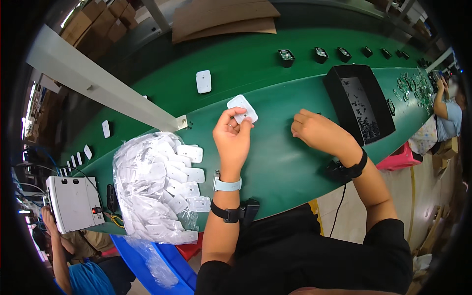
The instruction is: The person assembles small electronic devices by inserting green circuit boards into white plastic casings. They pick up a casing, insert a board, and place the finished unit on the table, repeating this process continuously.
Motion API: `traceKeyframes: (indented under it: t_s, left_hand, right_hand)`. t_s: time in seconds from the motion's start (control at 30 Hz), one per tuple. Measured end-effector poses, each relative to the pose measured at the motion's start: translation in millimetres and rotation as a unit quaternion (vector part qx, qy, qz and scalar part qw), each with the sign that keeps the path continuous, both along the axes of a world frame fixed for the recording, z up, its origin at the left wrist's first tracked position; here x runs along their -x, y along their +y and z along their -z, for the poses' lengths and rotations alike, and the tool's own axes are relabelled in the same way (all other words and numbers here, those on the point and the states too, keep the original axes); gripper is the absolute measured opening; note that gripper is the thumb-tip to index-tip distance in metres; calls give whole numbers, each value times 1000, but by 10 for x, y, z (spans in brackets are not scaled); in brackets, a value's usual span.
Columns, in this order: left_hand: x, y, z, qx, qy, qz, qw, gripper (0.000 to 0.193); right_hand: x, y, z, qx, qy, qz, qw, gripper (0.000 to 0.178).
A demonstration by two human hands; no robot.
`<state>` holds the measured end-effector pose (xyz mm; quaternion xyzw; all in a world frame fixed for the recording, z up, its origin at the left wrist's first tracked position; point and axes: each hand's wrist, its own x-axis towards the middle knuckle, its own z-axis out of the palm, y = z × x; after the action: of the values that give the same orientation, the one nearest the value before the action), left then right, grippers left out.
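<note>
Over the green bench, my left hand [233, 135] pinches a white plastic cover [243, 108] by its lower edge, thumb in front. The cover is flat and rounded at the corners, tilted up, with a small dark spot near its middle. To the right, my right hand [318, 129] hovers low over the bench surface, back of the hand up and fingers curled together. Whatever those fingertips hold, if anything, is hidden. Just right of that hand stands a black open box [361, 105] with many small dark pieces in it. The two hands are apart.
A clear bag of many white covers [157, 187] lies left of my left arm. Behind runs a green conveyor belt [250, 59] with spaced white covers and black housings [285, 57]. A metal post [105, 78], a white machine [74, 203] and loose circuit boards [415, 91] flank the bench.
</note>
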<state>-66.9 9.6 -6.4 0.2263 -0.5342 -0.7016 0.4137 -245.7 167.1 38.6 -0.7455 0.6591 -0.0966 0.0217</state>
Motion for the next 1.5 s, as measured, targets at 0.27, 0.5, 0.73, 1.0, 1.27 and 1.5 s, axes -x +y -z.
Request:
traceKeyframes:
  t_s: [0.27, 0.5, 0.73, 1.0, 1.27, 1.5]
  left_hand:
    - [-12, 31, 61, 28, 2, -3, 1000, 34]
    - [-52, -51, 83, 201, -126, 58, 970, 33]
    - [-17, -33, -70, -25, 17, -31, 999, 34]
    - [-6, -64, -103, -74, -11, -81, 994, 42]
    - [-14, -8, -17, -110, -14, 11, 994, 42]
    - [2, 101, -46, -36, -39, 43, 998, 40]
  right_hand:
    - [-192, -639, -253, 149, -315, 12, 937, 11]
    - [-249, -806, 105, 201, -363, 9, 910, 12]
    - [-263, -708, 239, 177, -338, 13, 924, 12]
    - [-289, -642, 190, 142, -408, 37, 901, 13]
    - [-276, -688, 286, 216, -364, 27, 906, 13]
    - [-286, -697, 312, 281, -352, 49, 892, 14]
